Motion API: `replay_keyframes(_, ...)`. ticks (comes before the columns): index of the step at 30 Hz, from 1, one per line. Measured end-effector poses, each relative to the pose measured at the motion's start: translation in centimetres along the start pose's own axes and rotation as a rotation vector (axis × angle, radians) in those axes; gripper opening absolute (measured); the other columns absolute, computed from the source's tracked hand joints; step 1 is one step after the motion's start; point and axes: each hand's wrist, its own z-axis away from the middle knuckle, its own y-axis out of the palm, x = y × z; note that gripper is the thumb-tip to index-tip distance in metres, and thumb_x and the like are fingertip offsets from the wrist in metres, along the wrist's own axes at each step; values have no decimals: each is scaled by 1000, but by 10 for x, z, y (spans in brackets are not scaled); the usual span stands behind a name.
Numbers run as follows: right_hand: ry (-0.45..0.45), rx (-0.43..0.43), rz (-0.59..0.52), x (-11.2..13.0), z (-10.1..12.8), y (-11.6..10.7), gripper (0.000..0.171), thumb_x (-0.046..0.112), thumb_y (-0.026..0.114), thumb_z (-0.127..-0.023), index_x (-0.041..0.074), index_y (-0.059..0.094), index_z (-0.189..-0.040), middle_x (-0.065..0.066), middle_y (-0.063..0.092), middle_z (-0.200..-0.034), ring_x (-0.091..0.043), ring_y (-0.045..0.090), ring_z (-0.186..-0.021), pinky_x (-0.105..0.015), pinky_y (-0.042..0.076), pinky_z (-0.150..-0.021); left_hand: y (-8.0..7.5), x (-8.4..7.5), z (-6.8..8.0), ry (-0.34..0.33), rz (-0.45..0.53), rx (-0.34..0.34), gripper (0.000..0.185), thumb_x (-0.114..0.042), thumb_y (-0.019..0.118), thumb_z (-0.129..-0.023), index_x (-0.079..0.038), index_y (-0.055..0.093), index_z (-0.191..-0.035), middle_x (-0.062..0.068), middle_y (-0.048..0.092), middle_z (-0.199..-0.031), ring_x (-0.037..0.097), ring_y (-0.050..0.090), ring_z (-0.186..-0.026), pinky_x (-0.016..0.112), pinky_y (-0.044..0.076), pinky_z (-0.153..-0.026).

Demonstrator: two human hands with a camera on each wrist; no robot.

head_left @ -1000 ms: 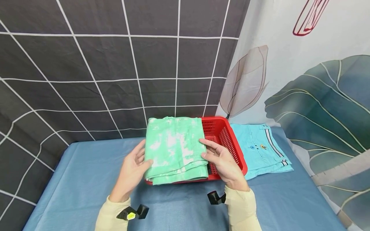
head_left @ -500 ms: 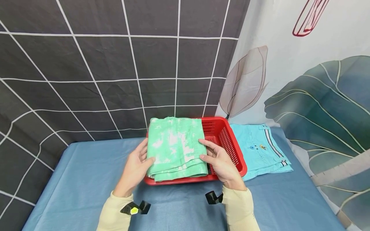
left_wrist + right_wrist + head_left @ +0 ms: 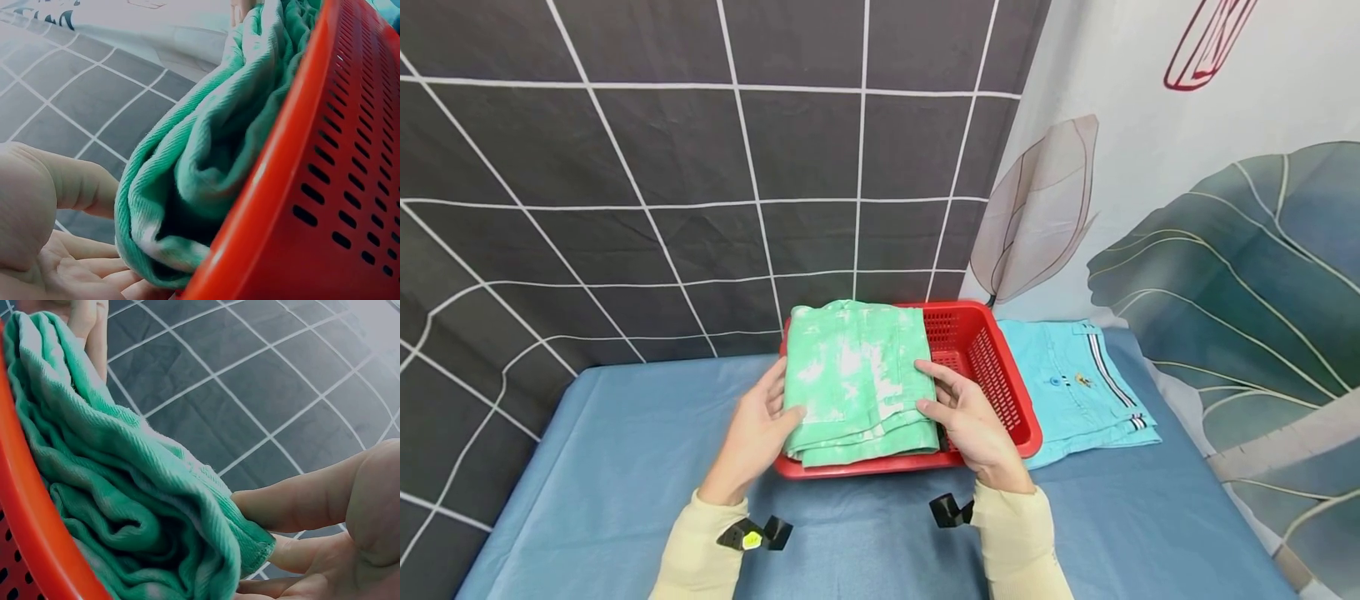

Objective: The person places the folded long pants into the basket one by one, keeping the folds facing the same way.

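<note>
The left hand (image 3: pixel 756 433) and the right hand (image 3: pixel 967 422) hold a folded green garment (image 3: pixel 856 382) between them, fingers (image 3: pixel 942 387) pinching its side edges, thumb on top and the rest underneath. The garment rests on the left part of a red basket (image 3: pixel 992 367) on the blue-covered counter (image 3: pixel 602 475). Beyond the right fingers, just past the basket, lie folded light-blue shorts (image 3: pixel 1075 383).

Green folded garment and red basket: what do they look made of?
Green folded garment: looks like woven cotton twill, matte, with diagonal ribbing in the wrist views and bleached white blotches. Red basket: apparently moulded plastic, slightly glossy, with rows of slots in its walls.
</note>
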Motion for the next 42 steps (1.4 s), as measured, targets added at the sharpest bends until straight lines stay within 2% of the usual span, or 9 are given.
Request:
replay_keyframes(8,4,-4,61,-1,-2,5,57,-2,53,-100,9,37,-154,-14,41,-152,-27,45,-138,-35,51,-99,-1,1,-2,2,-81,4,73,1,58,-95,-2,22,-159,22,36,-157,31,44,-139,44,41,-108)
replay_keyframes(14,8,-22,78,-2,-4,9,62,-5,51,-99,11,32,-156,-11,37,-154,-25,43,-139,-36,49,-101,-1,-2,0,47,-166,6,72,1,57,-96,0,22,-159,23,34,-157,29,41,-140,41,40,-107)
replay_keyframes(22,9,-24,113,-3,-5,9,62,-6,51,-99,9,32,-156,-12,37,-155,-25,42,-139,-35,47,-103,-1,-6,1,88,-459,15,66,-6,59,-96,-1,33,-156,19,24,-163,34,29,-147,51,32,-114)
replay_keyframes(26,10,-22,143,-4,-5,8,62,-6,51,-99,9,32,-156,-12,37,-155,-25,42,-140,-37,45,-105,2,-6,1,103,-523,29,64,-6,60,-96,0,35,-155,20,20,-164,37,24,-149,55,28,-116)
replay_keyframes(32,13,-28,189,-5,-7,7,63,-5,52,-98,9,32,-156,-13,41,-152,-25,46,-136,-37,47,-104,5,-4,3,151,-608,38,61,-6,63,-96,2,40,-151,23,17,-164,41,27,-147,56,31,-114)
replay_keyframes(36,2,-38,264,-6,-6,8,63,-3,53,-98,9,34,-156,-14,47,-148,-26,50,-130,-40,45,-104,6,-6,5,188,-679,42,57,-6,63,-95,6,44,-148,26,18,-163,42,29,-146,56,34,-112)
replay_keyframes(42,-26,-74,450,-6,-4,9,60,3,54,-97,11,39,-155,-13,40,-155,-28,39,-139,-50,32,-113,6,-8,3,253,-763,38,51,-7,62,-94,8,52,-141,29,24,-160,46,35,-140,58,37,-108)
